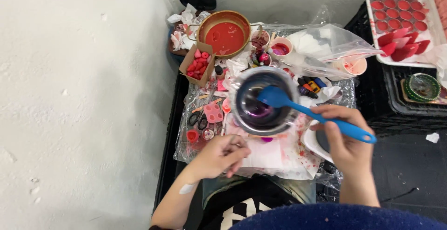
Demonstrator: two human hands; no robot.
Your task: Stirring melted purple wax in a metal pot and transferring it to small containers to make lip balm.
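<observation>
Spatula slants from centre-frame bowl down-right into closed right hand; left hand, fingers curled, grip unclear.

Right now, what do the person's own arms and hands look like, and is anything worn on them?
Both arms are bare to the bottom of the picture: no sleeves, gloves or watch show. The left hand has a small white strip, like a plaster, stuck on its forearm. The right hand carries no marking that I can see. No rings show on the fingers, though the picture is too blurred to be sure.
</observation>
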